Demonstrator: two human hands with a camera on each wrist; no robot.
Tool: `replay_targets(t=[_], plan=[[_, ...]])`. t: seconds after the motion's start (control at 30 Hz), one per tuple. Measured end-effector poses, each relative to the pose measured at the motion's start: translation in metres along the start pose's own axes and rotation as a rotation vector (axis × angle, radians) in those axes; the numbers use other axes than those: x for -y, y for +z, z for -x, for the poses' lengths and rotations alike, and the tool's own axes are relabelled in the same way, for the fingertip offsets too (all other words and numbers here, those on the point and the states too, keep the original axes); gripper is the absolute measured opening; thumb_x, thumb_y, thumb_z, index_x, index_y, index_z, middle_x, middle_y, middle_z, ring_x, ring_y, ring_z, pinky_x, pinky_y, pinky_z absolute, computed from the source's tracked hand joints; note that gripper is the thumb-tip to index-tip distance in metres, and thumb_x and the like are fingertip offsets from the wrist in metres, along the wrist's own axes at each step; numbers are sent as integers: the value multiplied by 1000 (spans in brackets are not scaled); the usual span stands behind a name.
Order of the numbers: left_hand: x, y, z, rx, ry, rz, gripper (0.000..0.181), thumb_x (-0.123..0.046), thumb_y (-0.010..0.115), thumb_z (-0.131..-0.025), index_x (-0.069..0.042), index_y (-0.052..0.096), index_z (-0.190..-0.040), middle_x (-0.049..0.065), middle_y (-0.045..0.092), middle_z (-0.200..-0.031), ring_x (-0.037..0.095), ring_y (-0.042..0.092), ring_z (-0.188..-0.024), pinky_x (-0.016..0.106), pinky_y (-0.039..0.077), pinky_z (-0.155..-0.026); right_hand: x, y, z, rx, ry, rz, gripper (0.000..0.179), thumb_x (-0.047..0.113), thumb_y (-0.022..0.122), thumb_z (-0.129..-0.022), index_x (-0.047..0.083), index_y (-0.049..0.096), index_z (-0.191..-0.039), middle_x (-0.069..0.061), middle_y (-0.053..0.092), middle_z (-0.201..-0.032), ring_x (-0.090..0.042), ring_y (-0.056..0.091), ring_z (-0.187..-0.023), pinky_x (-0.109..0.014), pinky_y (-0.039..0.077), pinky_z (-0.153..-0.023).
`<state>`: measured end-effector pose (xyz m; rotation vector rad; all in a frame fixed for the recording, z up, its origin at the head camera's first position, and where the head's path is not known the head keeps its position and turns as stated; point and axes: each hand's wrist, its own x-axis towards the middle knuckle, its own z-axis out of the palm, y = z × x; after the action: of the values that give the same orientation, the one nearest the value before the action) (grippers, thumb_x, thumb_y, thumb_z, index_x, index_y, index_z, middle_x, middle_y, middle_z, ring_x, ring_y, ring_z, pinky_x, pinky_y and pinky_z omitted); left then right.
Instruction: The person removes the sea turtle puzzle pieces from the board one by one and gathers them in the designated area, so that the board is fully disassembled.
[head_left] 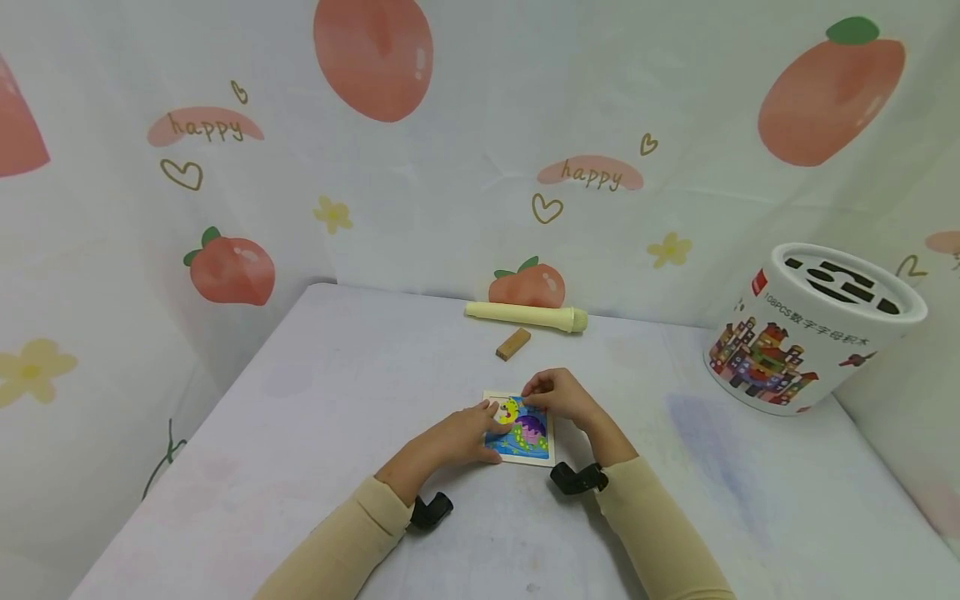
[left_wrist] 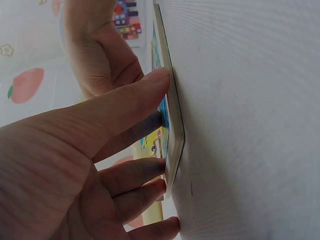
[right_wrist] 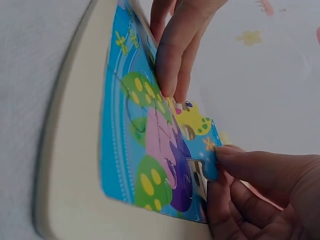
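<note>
A square wooden jigsaw puzzle [head_left: 553, 454] lies on the table, its picture a colourful cartoon creature on blue. My left hand [head_left: 459, 437] rests on its left side. In the left wrist view the thumb touches the board's edge [left_wrist: 176, 120], and fairly straight fingers press on the picture. At the top right of the board my right hand [head_left: 564, 397] pinches a blue puzzle piece [right_wrist: 212, 169] between thumb and finger. That piece stands tilted up, and a gap in the picture shows beneath it. Other pieces sit flat in the frame.
Behind the puzzle lie a small brown wooden block [head_left: 513, 343] and a pale yellow toy microphone [head_left: 525, 316]. A large white tub [head_left: 813, 333] with a slotted lid stands at the right rear. A printed cloth hangs behind the table.
</note>
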<state>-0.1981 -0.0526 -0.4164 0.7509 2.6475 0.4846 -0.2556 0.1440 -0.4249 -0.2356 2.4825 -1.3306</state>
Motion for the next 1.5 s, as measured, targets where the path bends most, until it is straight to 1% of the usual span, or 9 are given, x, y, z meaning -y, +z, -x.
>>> replay_targets(t=[0.2, 0.43, 0.57, 0.8, 0.93, 1.23, 1.5], plan=[[0, 1, -1, -3, -7, -4, 54, -32, 71, -82, -21, 55, -131, 16, 35, -148, 31, 29, -140, 50, 34, -108, 0, 0, 1, -19, 22, -37, 15, 10, 68, -84, -2, 68, -92, -3, 64, -76, -11, 52, -64, -20, 47, -59], [-2, -2, 0, 1, 0, -13, 53, -32, 70, -82, -20, 54, -132, 16, 34, -148, 30, 28, -140, 50, 33, -109, 2, -2, 3, -41, 44, -4, 15, 11, 68, -84, -2, 68, -90, -3, 65, -74, -9, 51, -61, -19, 46, -56], [-3, -4, 1, 4, 0, -14, 53, -31, 70, -82, -19, 54, -132, 16, 34, -148, 30, 28, -140, 50, 33, -109, 1, -3, 2, -29, 48, 5, 16, 12, 69, -83, -2, 68, -90, -2, 64, -73, -9, 51, -61, -19, 45, -56], [-5, -4, 3, 25, -16, -31, 54, -33, 69, -83, -21, 53, -133, 15, 33, -149, 30, 28, -140, 50, 33, -109, -1, -3, 2, 11, 50, -20, 15, 11, 70, -82, -1, 66, -89, 2, 57, -67, -9, 45, -58, -19, 39, -52], [-5, -4, 3, 30, -23, -34, 54, -33, 69, -83, -22, 53, -133, 14, 33, -149, 30, 28, -140, 50, 33, -109, -1, -3, 3, 21, 57, -28, 15, 12, 70, -83, -1, 66, -90, 2, 56, -66, -9, 44, -56, -20, 38, -51], [-6, -5, 4, 32, -29, -32, 53, -33, 68, -84, -22, 52, -133, 14, 33, -150, 31, 29, -139, 49, 33, -109, -4, -2, 2, 9, 38, -53, 16, 11, 69, -83, -3, 67, -92, 2, 60, -67, -9, 46, -57, -20, 41, -52], [-7, -5, 3, 49, -34, -59, 53, -34, 67, -84, -23, 51, -134, 14, 32, -150, 31, 29, -139, 47, 33, -109, -1, -4, 4, 16, 67, -66, 18, 11, 68, -83, -3, 67, -93, 4, 63, -66, -9, 50, -58, -21, 43, -54]])
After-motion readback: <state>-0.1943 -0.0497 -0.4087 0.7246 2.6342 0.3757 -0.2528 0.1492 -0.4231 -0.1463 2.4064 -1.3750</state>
